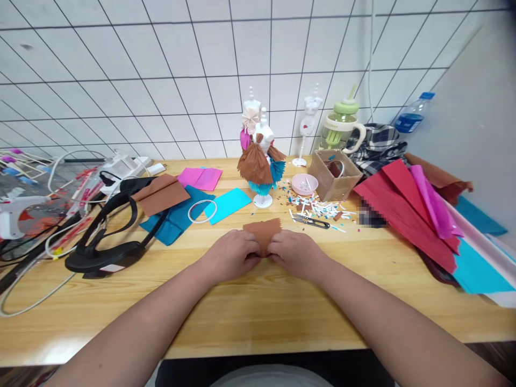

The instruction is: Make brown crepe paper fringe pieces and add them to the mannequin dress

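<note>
A small brown paper piece (263, 233) with a zigzag top edge is held low over the wooden table. My left hand (236, 254) pinches its lower left side, and my right hand (296, 253) pinches the lower right. The fingertips of both hands nearly meet at its bottom edge, where the paper looks gathered. Just beyond stands a white mini mannequin (264, 141) dressed in brown and teal paper. Black-handled snips (311, 221) lie beyond my right hand. A bright blue sheet (230, 205) and a white ring (202, 212) rest beyond my left hand.
On the left are a black headset strap (108, 258), cables and a glue gun (16, 215). Paper scraps surround a pink dish (305, 184) beside a cardboard box (335, 180). A green-lidded jug (342, 126) stands behind. Red paper (407, 215) lies at the right.
</note>
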{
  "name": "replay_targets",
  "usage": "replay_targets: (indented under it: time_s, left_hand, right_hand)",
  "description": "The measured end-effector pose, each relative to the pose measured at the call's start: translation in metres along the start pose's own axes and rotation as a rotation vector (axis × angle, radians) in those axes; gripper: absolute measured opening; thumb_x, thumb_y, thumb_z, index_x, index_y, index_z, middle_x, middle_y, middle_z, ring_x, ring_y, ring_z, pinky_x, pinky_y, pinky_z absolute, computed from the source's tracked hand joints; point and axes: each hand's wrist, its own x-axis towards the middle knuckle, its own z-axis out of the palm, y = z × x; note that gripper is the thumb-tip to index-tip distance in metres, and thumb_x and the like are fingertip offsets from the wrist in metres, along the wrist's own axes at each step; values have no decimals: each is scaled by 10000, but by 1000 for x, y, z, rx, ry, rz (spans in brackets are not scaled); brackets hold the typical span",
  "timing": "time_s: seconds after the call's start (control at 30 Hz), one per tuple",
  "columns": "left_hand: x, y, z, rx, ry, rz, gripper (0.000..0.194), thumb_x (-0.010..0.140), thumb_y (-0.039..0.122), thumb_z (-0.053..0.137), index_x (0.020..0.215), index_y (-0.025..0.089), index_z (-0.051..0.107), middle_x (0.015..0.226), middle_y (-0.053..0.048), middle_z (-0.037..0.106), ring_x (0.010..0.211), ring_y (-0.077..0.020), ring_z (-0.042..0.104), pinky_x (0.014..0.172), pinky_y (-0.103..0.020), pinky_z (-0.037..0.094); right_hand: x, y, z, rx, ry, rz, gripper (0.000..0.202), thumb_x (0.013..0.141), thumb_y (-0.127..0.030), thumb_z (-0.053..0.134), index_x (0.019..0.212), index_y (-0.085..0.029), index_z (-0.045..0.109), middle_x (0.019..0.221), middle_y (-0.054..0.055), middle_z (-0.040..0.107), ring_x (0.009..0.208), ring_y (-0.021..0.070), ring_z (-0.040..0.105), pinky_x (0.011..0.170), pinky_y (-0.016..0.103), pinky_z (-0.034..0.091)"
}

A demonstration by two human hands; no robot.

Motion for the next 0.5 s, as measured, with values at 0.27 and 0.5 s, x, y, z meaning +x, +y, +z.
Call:
replay_targets:
  time_s: [0.27,0.5]
  left_hand:
    - [-1,2,-1,26,36,-38,161,841,242,542,871,251,700,773,-37,655,783,-204,617,734,-323,443]
    - [0,2,-1,57,23,-37,183,866,255,516,890,258,697,774,-35,654,793,-206,614,727,-324,442]
  right_hand:
    - [2,-2,5,-28,43,76,149,901,-214,500,836,-207,634,850,34,654,830,186,581,683,284,400]
    - [1,-3,7,-42,42,83,167,915,-204,471,861,-202,628,867,50,641,838,187,573,690,277,395]
